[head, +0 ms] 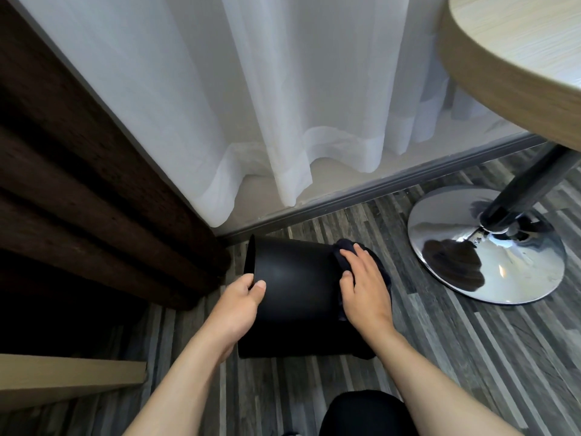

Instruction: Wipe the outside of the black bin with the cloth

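The black bin [298, 278] lies tipped on its side on the striped floor, its open rim facing left. My left hand [240, 302] grips that rim, thumb on the outer wall and fingers hidden inside. My right hand [361, 287] rests flat on a dark cloth [382, 272], pressing it against the bin's right end near the base. Most of the cloth is hidden under the hand; a fold hangs down past the bin's edge.
A round table's chrome foot [490, 247] and dark post [531, 187] stand to the right, the tabletop [509, 58] overhead. White sheer curtain [251, 105] and brown drape [78, 152] hang behind and left. A tan board [69, 379] lies lower left. My dark-clad knee [367, 413] is below.
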